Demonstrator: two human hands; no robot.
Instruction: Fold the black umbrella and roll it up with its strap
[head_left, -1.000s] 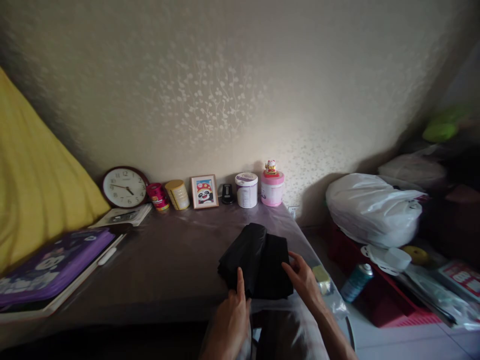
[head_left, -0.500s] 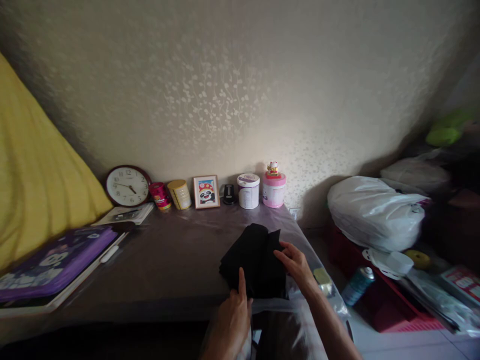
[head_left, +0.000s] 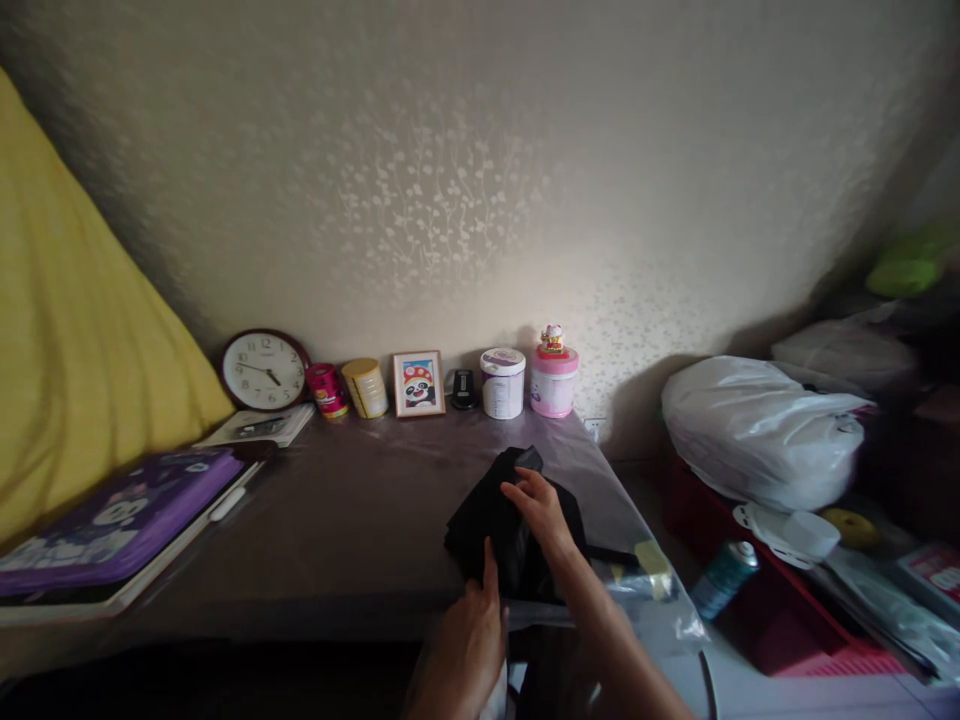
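A folded black cloth lies near the front right of the table, its kind not plain; a narrow black strip sticks out from its right side. My right hand is over the cloth, thumb and fingers pinching a raised flap near its far edge. At the front edge is my left hand. Its index finger stretches out and presses on the cloth from above, while the other fingers curl and are partly hidden.
Along the wall stand a clock, a pink can, a yellow can, a framed panda picture and two tubs. Left lies a purple folder. Right of the table are a spray can and a white bag.
My right hand has moved left and away from me across the cloth, lifting and folding its right flap over. The dark strip now shows at the right. My left hand stays nearly in place.
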